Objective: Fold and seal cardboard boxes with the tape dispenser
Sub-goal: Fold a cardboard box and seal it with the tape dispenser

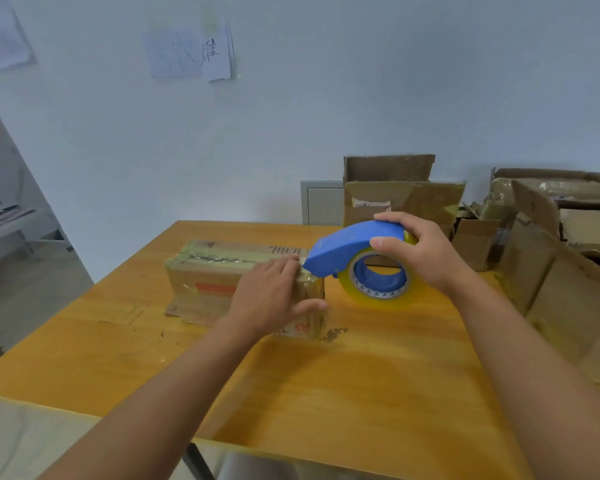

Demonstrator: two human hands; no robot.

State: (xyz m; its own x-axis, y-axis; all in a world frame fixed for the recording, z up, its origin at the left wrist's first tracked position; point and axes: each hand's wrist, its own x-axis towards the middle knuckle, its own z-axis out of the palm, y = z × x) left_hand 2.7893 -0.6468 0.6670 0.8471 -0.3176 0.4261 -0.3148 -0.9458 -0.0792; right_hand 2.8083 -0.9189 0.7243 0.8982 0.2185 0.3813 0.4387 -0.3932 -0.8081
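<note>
My left hand (274, 296) presses flat on the closed box (215, 275) on the table (361, 375). My right hand (420, 251) grips the tape dispenser (357, 261) at its right end. Top seam looks taped; cutting remains, and more boxes (406, 199) wait.

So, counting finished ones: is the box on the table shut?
Shut: the cardboard box has its top flaps down flat, with clear tape along the seam.
</note>
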